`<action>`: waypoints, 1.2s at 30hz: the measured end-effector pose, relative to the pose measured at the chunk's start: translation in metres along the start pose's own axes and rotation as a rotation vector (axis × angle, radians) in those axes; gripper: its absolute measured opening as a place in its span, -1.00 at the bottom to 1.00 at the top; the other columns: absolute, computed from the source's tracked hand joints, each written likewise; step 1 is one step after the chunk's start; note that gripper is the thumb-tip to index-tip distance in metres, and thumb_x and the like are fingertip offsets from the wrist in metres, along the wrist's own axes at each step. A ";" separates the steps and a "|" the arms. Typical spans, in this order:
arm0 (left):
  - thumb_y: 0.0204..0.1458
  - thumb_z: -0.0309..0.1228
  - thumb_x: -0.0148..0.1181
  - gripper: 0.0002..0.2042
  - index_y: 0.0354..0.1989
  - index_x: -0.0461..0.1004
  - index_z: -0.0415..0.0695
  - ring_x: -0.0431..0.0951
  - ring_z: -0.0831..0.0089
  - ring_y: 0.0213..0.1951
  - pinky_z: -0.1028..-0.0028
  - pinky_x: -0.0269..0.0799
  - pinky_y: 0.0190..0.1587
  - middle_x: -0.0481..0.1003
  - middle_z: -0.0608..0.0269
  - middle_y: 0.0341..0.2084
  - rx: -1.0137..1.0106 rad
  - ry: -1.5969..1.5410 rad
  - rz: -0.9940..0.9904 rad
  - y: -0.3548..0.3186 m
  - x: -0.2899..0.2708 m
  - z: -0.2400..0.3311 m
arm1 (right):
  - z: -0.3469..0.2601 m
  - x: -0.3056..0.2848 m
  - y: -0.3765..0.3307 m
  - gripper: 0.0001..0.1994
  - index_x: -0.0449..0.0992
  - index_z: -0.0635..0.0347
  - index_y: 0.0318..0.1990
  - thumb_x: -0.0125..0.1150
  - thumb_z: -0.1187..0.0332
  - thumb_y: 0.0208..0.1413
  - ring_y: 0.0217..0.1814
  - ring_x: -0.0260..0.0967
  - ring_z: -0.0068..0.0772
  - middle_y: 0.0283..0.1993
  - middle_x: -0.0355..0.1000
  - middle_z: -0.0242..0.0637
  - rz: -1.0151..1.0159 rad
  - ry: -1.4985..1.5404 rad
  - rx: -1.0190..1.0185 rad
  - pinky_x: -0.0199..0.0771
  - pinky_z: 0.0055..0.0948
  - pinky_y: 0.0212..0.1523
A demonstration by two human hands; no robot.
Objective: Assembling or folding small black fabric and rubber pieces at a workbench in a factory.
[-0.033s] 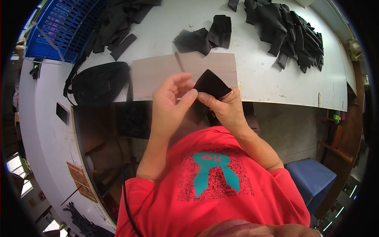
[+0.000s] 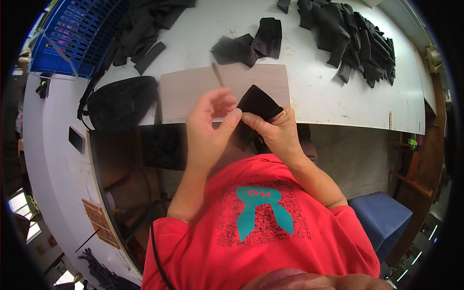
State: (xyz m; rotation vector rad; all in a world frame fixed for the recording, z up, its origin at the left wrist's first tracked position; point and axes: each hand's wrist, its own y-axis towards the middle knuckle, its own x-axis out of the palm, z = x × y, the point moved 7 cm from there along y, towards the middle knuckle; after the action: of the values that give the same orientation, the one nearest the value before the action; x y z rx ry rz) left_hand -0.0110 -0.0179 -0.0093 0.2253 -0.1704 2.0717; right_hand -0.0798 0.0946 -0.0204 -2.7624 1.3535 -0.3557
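Observation:
A folded piece of black fabric (image 2: 260,102) is held up in front of my chest, near the table's front edge. My right hand (image 2: 278,133) grips its lower right side, thumb on top and fingers hidden beneath. My left hand (image 2: 211,118) is at its left corner, the thumb tip pressed there beside the right thumb. The other left fingers are curled and slightly blurred; their contact with the cloth is partly hidden. Beneath and beyond the hands lies a pale brown board (image 2: 188,92) with a thin dark strip (image 2: 217,75) on it.
On the white table (image 2: 338,108), two black fabric pieces (image 2: 234,50) lie past the board. Black fabric heaps (image 2: 357,41) sit far right and far left, near a blue basket (image 2: 72,36). A black pouch (image 2: 123,102) and a phone (image 2: 76,139) are at left, a blue stool (image 2: 379,217) at right.
The curled fingers of my left hand have shifted very slightly. My right hand and the black fabric stay in place.

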 end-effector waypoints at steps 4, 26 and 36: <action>-0.04 -0.54 0.14 -0.83 -0.27 0.38 -0.31 0.37 0.63 -0.43 0.66 0.29 -0.31 0.41 0.27 -0.46 0.143 0.319 0.149 -0.011 0.001 0.015 | 0.002 -0.015 -0.002 -0.85 0.45 0.32 -0.55 0.30 0.46 -0.14 -0.67 0.07 -0.67 -0.69 0.30 -0.40 0.102 -0.410 -0.109 0.12 -0.54 -0.65; -0.13 -0.51 0.06 -0.94 -0.50 0.42 -0.23 0.34 0.64 -0.64 0.67 0.22 -0.57 0.41 0.32 -0.67 -0.360 -0.135 0.101 -0.003 0.000 -0.036 | -0.014 -0.001 -0.013 -0.79 0.42 0.22 -0.47 0.20 0.47 -0.41 -0.51 0.22 -0.36 -0.52 0.26 -0.35 0.109 -1.287 -0.900 0.23 -0.43 -0.57; -0.05 -0.60 0.15 -0.92 -0.51 0.38 -0.25 0.25 0.78 -0.55 0.75 0.14 -0.51 0.32 0.51 -0.63 0.000 0.418 0.007 -0.008 0.015 -0.018 | -0.012 -0.015 -0.002 -0.82 0.49 0.30 -0.36 0.24 0.38 -0.08 -0.51 0.32 -0.31 -0.49 0.32 -0.22 -0.080 -0.499 -0.268 0.29 -0.43 -0.48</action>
State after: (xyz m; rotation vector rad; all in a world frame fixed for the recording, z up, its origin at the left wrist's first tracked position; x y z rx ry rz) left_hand -0.0127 0.0020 -0.0227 -0.2102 0.0840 2.0766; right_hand -0.0894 0.1082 -0.0110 -2.8283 1.2320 0.5197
